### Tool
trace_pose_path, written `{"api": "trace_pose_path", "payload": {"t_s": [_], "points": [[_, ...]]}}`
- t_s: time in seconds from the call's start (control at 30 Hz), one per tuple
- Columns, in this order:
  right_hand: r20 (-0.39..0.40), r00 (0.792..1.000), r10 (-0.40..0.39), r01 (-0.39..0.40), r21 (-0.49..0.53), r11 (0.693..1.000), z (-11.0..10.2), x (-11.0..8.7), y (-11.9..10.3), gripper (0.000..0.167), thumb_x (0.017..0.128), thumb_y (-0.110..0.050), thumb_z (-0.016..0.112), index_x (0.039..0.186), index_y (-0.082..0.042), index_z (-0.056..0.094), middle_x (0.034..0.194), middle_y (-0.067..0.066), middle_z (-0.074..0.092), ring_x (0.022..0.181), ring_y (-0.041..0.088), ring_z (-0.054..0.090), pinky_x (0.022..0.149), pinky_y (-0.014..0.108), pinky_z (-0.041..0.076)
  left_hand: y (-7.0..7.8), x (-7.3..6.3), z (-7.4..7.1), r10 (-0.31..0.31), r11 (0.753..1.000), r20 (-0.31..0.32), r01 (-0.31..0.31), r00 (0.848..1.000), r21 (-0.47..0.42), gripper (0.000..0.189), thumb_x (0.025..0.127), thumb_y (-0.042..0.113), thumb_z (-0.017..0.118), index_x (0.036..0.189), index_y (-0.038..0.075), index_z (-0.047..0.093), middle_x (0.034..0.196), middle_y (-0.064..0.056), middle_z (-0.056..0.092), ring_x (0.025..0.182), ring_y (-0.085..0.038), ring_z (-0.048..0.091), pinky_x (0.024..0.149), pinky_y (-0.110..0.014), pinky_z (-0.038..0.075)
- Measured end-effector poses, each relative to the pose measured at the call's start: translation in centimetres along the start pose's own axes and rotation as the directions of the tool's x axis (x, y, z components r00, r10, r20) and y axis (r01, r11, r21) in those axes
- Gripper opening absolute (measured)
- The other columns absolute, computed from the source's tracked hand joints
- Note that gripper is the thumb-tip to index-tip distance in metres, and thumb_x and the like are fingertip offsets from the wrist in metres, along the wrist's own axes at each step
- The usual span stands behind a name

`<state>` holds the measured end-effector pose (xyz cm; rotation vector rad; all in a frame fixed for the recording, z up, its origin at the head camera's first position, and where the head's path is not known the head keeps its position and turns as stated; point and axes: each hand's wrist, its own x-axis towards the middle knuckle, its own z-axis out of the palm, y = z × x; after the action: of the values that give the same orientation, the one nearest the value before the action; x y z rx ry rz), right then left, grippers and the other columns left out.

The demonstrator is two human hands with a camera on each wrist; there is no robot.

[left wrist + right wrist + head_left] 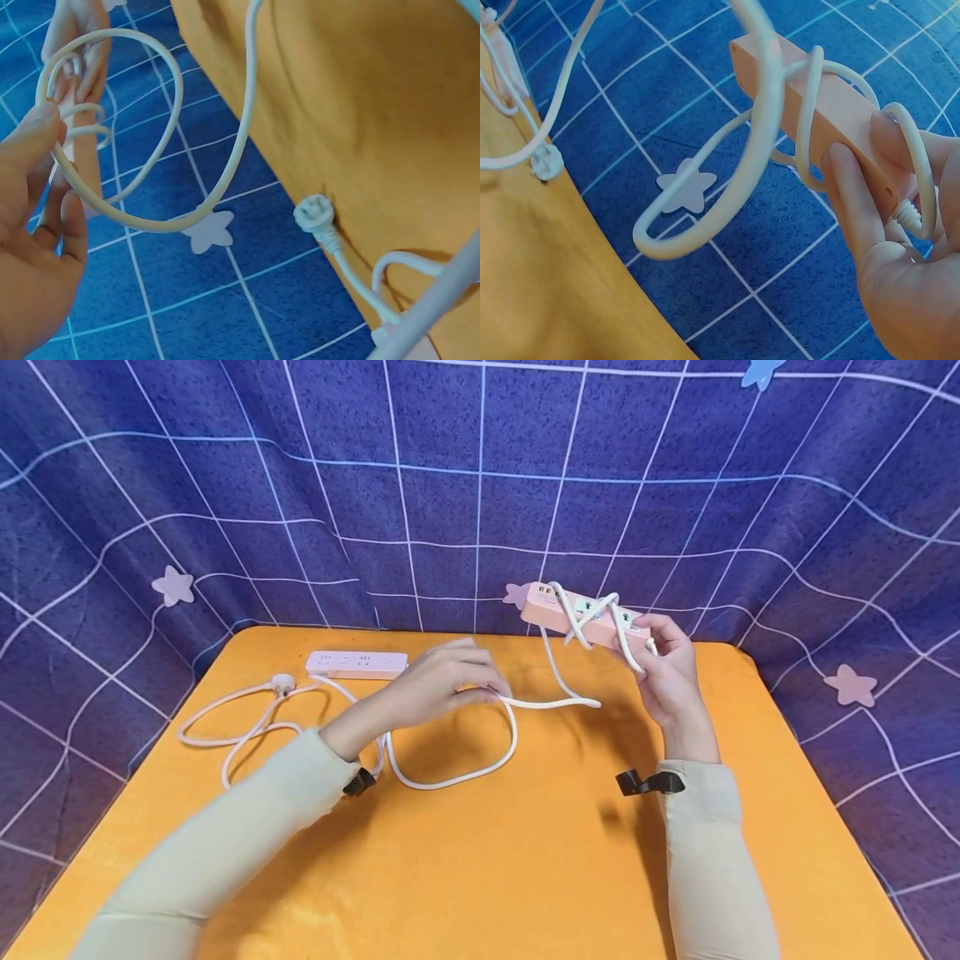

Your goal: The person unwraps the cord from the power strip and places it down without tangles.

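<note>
My right hand (667,668) grips one end of a pink power strip (536,608), holding it up above the back of the table. White cord wraps loosely around the strip in several crossing turns, also visible across its body (832,112) in the right wrist view. To the left, my left hand (450,683) pinches the white cord (551,703) between thumb and fingers. From that pinch a loose loop (176,97) runs toward the strip, and more cord curves down to the table. The left fingertips are partly hidden in the head view.
A second pink power strip (356,673) lies at the back left of the orange table (480,877). Near it are a white plug (283,682) and loose loops of cord (198,742), partly behind the left forearm. A blue gridded curtain (442,510) hangs behind the table.
</note>
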<state>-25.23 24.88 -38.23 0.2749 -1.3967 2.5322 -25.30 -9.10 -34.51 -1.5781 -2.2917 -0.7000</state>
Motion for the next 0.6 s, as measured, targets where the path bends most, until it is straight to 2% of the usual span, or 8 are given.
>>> {"api": "trace_pose_path", "payload": {"t_s": [0.3,0.43,0.6], "points": [[0.004,1.000,-0.005,0.005,0.008,1.000,0.0,0.0,-0.1,0.037,0.092,0.026,0.056,0.102,-0.007,0.071,0.100,0.008,0.059,0.085,0.015,0.065,0.079,0.029,0.064,-0.7,-0.6,2.0,0.002,1.000,0.102,-0.005,0.995,0.024,0.009,0.097,0.024,0.078,0.106,0.022,0.080,0.100,0.012,0.072,0.095,-0.012,0.061,0.089,-0.032,0.048],[0.008,1.000,-0.006,0.006,0.014,1.000,0.0,0.0,-0.1,0.036,0.092,0.026,0.058,0.103,-0.006,0.071,0.098,0.008,0.059,0.082,0.014,0.064,0.077,0.027,0.063,-1.1,-0.7,3.0,0.020,0.998,0.133,-0.029,0.991,0.062,0.008,0.096,0.023,0.079,0.104,0.021,0.080,0.098,0.010,0.072,0.093,-0.013,0.063,0.090,-0.035,0.047],[-0.002,1.000,-0.006,0.006,-0.014,1.000,0.0,0.1,-0.1,0.038,0.092,0.026,0.055,0.102,-0.008,0.071,0.101,0.007,0.059,0.084,0.014,0.063,0.078,0.026,0.063,-1.7,-0.7,4.2,0.000,0.994,0.179,-0.019,0.984,0.108,0.009,0.095,0.023,0.079,0.104,0.021,0.080,0.098,0.008,0.073,0.094,-0.013,0.064,0.091,-0.034,0.048]]}}
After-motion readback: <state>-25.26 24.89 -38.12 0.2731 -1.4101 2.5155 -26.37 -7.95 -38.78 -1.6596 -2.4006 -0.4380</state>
